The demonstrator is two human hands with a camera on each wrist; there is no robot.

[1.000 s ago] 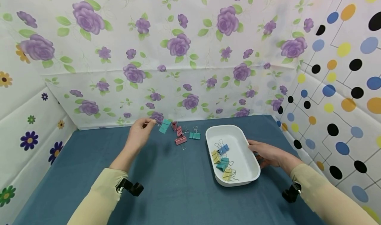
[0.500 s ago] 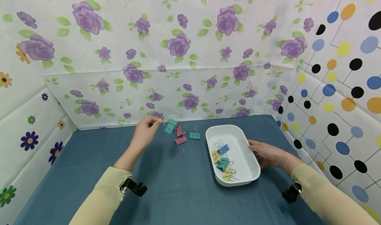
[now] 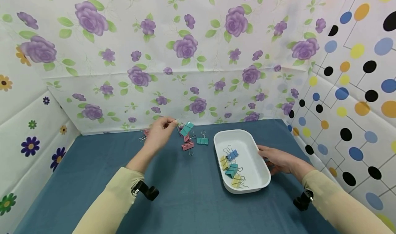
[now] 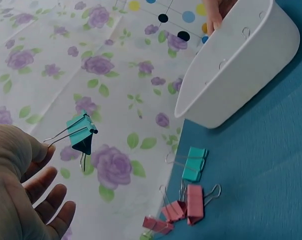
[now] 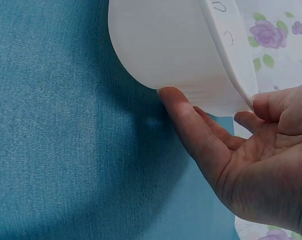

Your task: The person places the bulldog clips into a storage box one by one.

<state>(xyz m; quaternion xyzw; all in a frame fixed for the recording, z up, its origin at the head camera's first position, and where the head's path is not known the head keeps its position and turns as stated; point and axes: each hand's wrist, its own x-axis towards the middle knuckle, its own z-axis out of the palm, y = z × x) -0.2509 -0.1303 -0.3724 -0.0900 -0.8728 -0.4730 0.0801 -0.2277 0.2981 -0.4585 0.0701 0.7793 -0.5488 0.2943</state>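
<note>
My left hand (image 3: 158,134) pinches a teal binder clip (image 3: 187,128) by one wire handle, between thumb and index finger. In the left wrist view this teal clip (image 4: 81,132) hangs clear of the other clips, its second handle pointing down. Close below it in the head view lie pink binder clips (image 3: 187,146), beside another teal binder clip (image 3: 202,141). My right hand (image 3: 278,159) grips the right side of a white tray (image 3: 253,158). The right wrist view shows fingers (image 5: 183,112) against the tray's outer wall and a digit at its rim.
Inside the tray are a blue binder clip (image 3: 232,155), a teal one (image 3: 231,171) and two yellow ones (image 3: 237,181). Another pink clip (image 3: 146,133) lies left behind my left hand. A flowered curtain (image 3: 198,72) closes off the back of the blue tablecloth (image 3: 185,199).
My left hand has carried the teal binder clip to the right and slightly up, over the pink clips, uncovering a pink clip at left. My right hand and the tray have stayed put.
</note>
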